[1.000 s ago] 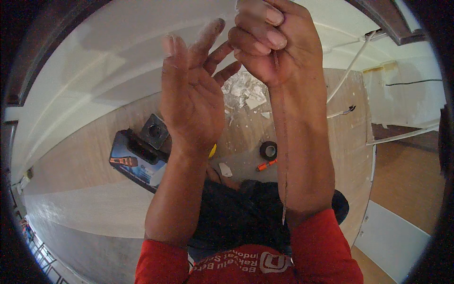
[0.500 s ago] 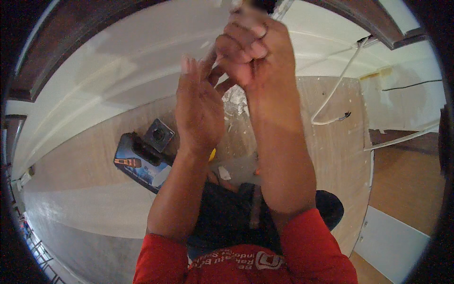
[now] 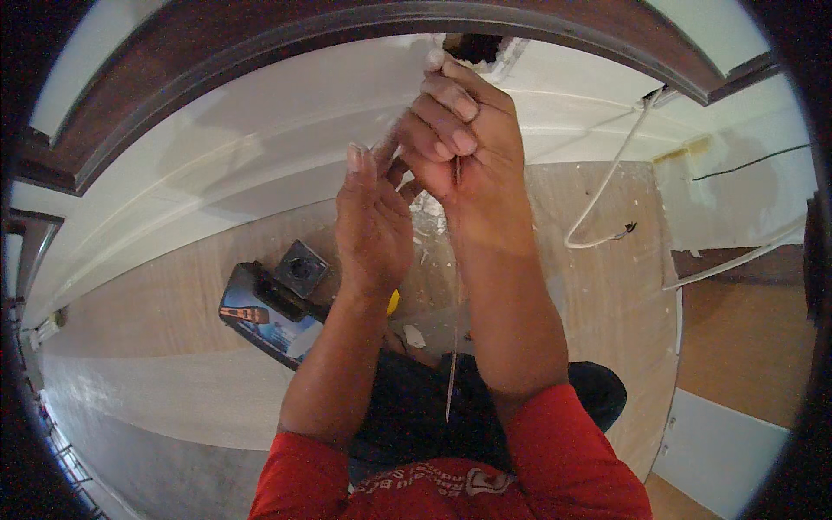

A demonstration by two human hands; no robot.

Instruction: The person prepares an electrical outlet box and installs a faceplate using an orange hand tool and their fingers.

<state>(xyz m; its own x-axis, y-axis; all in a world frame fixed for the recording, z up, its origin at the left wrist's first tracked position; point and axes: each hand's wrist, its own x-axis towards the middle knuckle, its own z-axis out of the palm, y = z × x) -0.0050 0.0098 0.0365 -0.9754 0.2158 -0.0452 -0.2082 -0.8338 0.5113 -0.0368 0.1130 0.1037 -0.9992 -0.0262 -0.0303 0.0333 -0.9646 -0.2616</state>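
Note:
My right hand (image 3: 459, 130) is raised, its fingers curled into a fist around a thin, straight, wire-like strand (image 3: 454, 329). The strand hangs from below the fist toward my lap; whether it is wire or a thin rod I cannot tell. Just above the fist, a rough-edged hole (image 3: 472, 48) opens in the white wall, dark inside. Lower and to the left, my left hand (image 3: 374, 221) is open, its thumb upright and its other fingers partly bent toward the right hand. Some of its fingertips are hidden behind the right hand, and I see nothing held in it.
A dark blue printed box (image 3: 269, 316) and a black square piece with a round opening (image 3: 302, 269) lie left on the wooden board. White rubble (image 3: 429, 212) lies beneath the hole. A white cable (image 3: 598, 195) hangs at right. A dark frame (image 3: 347, 26) arches overhead.
The view has shifted, so the hole and the frame overhead show more fully. The right hand appears slightly lower, and the strand below it is now plainly visible.

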